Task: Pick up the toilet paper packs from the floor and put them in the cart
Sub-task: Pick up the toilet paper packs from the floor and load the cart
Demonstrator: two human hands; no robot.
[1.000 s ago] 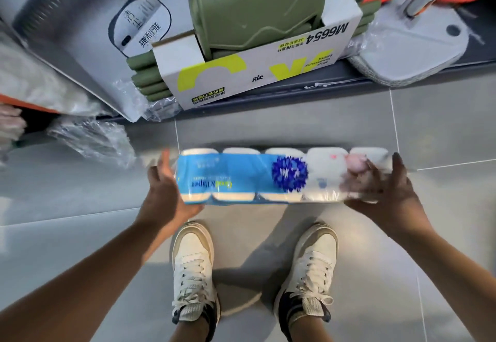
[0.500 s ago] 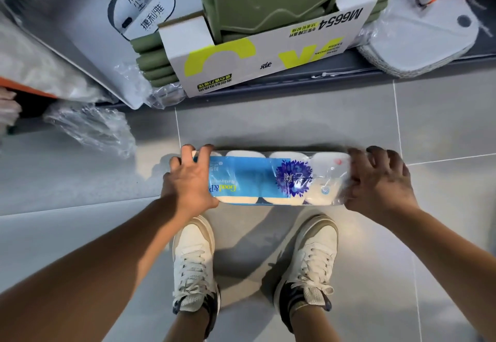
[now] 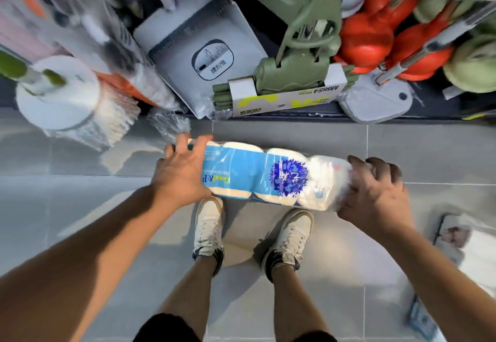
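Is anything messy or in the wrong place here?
Yes. Crumpled clear plastic lies loose on the floor by the shelf edge. At the right edge another wrapped pack, blurred, lies on the floor too. The left hand and right hand hold the toilet paper pack slightly tilted.

**Cleaning goods on a low shelf, sneakers on grey tile**

We see a grey tiled floor (image 3: 402, 154) with a pair of white sneakers (image 3: 208, 230) planted on it. Beyond them runs a low dark shelf (image 3: 308, 117). A grey dustpan (image 3: 198, 54) with a printed label leans there, beside a white cardboard box (image 3: 284, 100) holding a green mop (image 3: 292, 73). Right of the box we find a flat grey mop pad (image 3: 375, 105) and orange mop heads (image 3: 367, 38). At left sits a blurred white disc (image 3: 53, 95), with crumpled clear plastic (image 3: 167, 124) near the dustpan.
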